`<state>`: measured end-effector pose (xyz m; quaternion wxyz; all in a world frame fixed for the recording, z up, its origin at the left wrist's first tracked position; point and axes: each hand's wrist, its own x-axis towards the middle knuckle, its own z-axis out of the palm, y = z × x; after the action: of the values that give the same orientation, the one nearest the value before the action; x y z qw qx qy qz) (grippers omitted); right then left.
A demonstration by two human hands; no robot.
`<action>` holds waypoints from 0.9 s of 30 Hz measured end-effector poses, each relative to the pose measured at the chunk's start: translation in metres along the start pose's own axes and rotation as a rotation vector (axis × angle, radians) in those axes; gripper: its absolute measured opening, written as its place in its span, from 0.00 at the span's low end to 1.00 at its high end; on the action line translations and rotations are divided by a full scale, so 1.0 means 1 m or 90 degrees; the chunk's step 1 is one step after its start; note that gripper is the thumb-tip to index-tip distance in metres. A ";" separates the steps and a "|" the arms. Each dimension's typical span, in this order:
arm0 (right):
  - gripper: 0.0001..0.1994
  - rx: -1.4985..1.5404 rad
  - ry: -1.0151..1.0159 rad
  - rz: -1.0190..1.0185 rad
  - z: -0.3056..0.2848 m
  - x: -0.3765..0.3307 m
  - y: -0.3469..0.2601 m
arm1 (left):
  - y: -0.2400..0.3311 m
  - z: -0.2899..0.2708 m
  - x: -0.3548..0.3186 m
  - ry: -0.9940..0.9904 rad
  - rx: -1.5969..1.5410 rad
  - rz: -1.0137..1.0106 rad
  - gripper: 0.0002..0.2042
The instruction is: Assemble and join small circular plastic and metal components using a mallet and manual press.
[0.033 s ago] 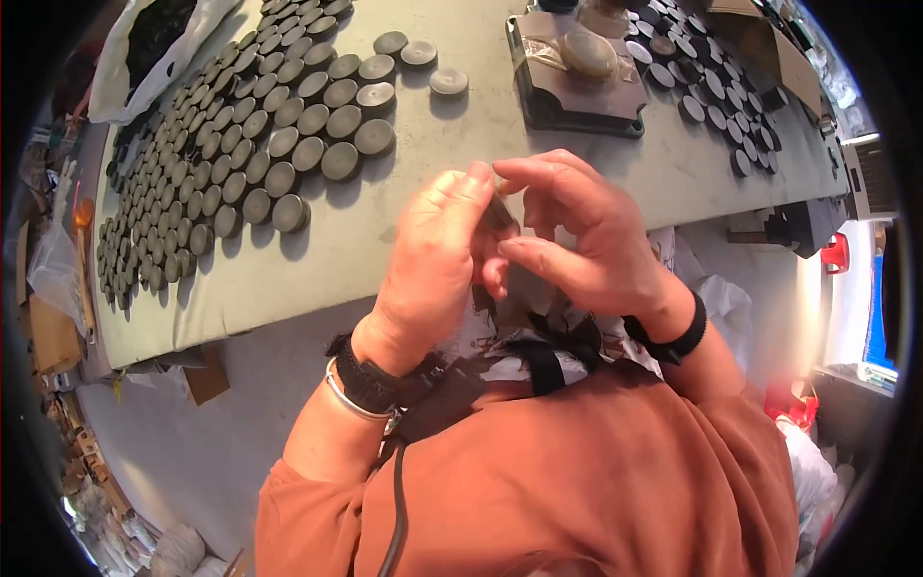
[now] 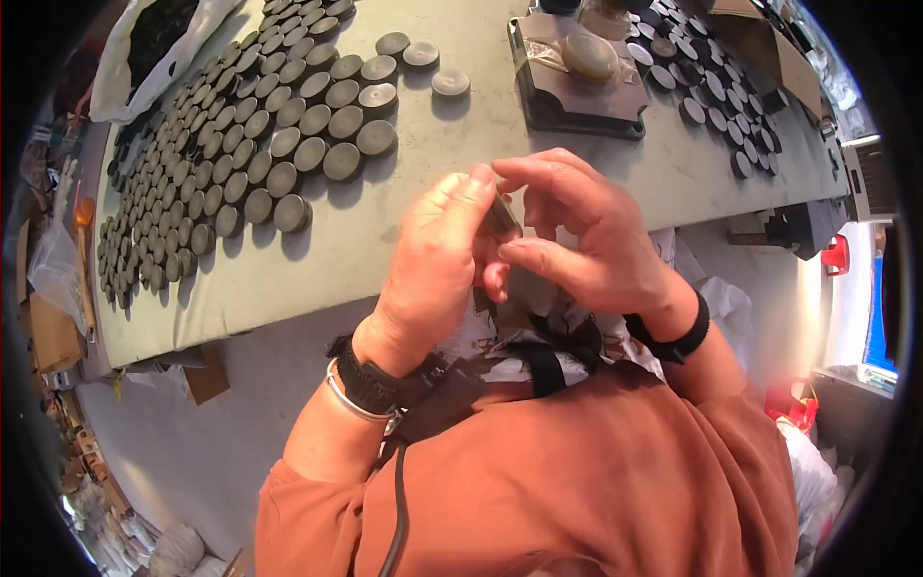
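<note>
In front of my body, above the table's near edge, my left hand is closed around a small dark round disc, seen nearly edge-on. The disc's lower part is hidden by fingers. My right hand curls around the disc from the other side, index fingertip by its upper end and thumb at its lower end. Similar grey-topped discs cover the left of the table in dense rows, some stacked. One such disc stands apart, nearer the middle.
On the pale table, a dark-framed scale-like device bears a round translucent piece. Light-topped discs spread at right beside a cardboard box. A white bag with dark contents sits at far left.
</note>
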<state>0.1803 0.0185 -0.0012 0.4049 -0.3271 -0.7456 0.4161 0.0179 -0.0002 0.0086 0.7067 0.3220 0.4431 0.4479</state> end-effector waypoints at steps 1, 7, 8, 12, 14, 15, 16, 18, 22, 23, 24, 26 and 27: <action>0.18 0.001 -0.001 -0.001 -0.002 0.001 -0.001 | -0.001 -0.002 -0.001 -0.012 -0.002 -0.007 0.16; 0.17 -0.015 -0.037 0.032 -0.003 0.009 -0.002 | -0.004 -0.004 -0.001 0.021 0.148 0.007 0.16; 0.16 -0.022 -0.028 0.013 -0.002 0.010 -0.001 | -0.006 -0.004 0.000 0.032 0.207 0.049 0.16; 0.16 0.105 -0.005 0.091 -0.002 0.009 0.005 | -0.009 0.002 0.008 0.059 0.291 0.135 0.17; 0.16 0.105 -0.010 0.107 -0.004 0.012 0.004 | -0.017 0.001 0.013 0.096 0.310 0.247 0.17; 0.16 0.101 -0.013 0.123 -0.005 0.014 0.003 | -0.014 0.002 0.013 0.090 0.307 0.255 0.17; 0.16 0.083 -0.005 0.116 -0.007 0.016 0.002 | -0.009 0.003 0.012 0.090 0.317 0.214 0.17; 0.16 0.066 0.001 0.040 -0.006 0.023 0.001 | -0.004 -0.002 0.013 0.073 0.368 0.241 0.16; 0.15 0.000 0.020 -0.063 -0.009 0.041 0.005 | 0.002 -0.005 0.026 0.064 0.529 0.406 0.16; 0.15 0.003 -0.010 -0.071 -0.010 0.049 0.000 | 0.009 -0.004 0.023 0.085 0.444 0.333 0.16; 0.15 0.008 -0.039 -0.071 -0.010 0.052 -0.005 | 0.008 -0.008 0.022 0.105 0.367 0.290 0.17; 0.15 0.048 -0.086 0.000 -0.009 0.056 -0.008 | -0.003 -0.019 0.029 0.118 0.413 0.373 0.16; 0.15 0.041 -0.085 0.009 -0.010 0.057 -0.006 | -0.001 -0.020 0.030 0.108 0.353 0.307 0.15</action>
<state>0.1619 0.0659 0.0264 0.3617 -0.2904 -0.7551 0.4634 0.0064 0.0283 -0.0106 0.4278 0.5579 0.5159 0.4895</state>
